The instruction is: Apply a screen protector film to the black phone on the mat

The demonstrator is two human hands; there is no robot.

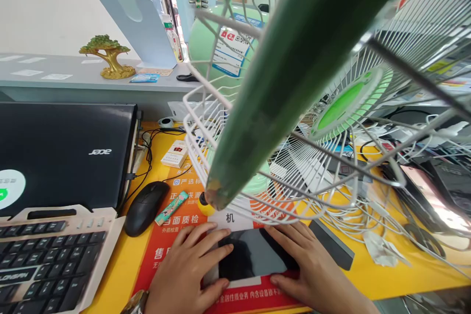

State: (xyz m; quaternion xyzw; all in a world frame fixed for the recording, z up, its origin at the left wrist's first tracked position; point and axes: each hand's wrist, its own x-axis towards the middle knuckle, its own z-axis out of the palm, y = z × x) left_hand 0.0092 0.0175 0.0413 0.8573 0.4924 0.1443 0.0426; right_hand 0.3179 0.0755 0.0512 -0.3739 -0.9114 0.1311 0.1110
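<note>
A dark smartphone (253, 255) with a black, glossy screen lies flat, sideways, over a white sheet and a red printed mat (147, 260). My left hand (191, 270) grips its left end, fingers spread along the top corner and thumb at the lower corner. On the other end my right hand (305, 260) is closed, its fingers over the upper edge and its thumb by the lower edge. A watch (135, 302) shows at my left wrist. The underside of the phone is hidden.
A green fan (351, 100) with wire guards looms close overhead, and a blurred green bar (272, 88) crosses the view. Leftward are a mouse (145, 207), a keyboard (51, 260) and a black laptop (66, 152). Tangled white cables (353, 221) and a dark box (333, 245) lie rightward.
</note>
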